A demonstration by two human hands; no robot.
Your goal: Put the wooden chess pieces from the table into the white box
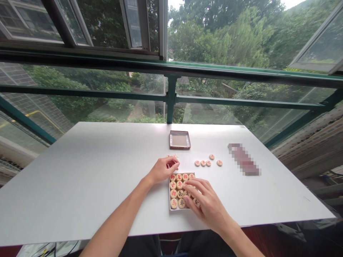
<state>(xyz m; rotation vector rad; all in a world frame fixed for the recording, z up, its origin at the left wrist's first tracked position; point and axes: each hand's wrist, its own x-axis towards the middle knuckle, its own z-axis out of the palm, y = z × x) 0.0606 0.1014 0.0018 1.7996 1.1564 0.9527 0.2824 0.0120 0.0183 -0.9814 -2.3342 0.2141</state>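
Note:
A small open box [169,200] on the white table [88,167] holds several round wooden chess discs [177,185] with red and black characters. My right hand [205,201] lies over the box's right side, fingers spread flat on the discs. My left hand [162,169] hovers at the box's upper left corner, fingers curled in a pinch; a disc seems to be in it, partly hidden. Several loose discs [207,162] lie on the table just beyond the box to the right.
The box's lid [179,139] lies upturned farther back near the table's far edge. A blurred oblong object [243,163] lies at the right. Beyond the table stand a green railing [171,96] and open windows with trees outside.

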